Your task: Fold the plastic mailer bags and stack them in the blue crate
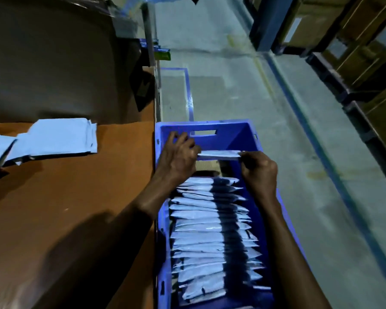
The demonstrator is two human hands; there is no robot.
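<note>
The blue crate (pixel 232 141) holds white folded mailer bags (pixel 198 233) with black edges; orange-brown counter (pixel 87 197); white flat mailers (pixel 60 137) at 9 o'clock.

The brown table (pixel 76 197) carries flat mailer bags (pixel 60 137) at ten o'clock (overlapping, unfolded), with a curved sheet (pixel 54 63) at eleven.

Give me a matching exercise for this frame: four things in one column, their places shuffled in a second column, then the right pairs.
Column one:
1. blue crate
2. held mailer bag
3. row of folded mailer bags
4. flat mailer bags

Column two:
A. lying on the brown table
B. standing on edge inside the crate
C. gripped at its ends by the left hand and right hand
D. just right of the table's edge

Pairs: 1-D, 2-C, 3-B, 4-A
</note>
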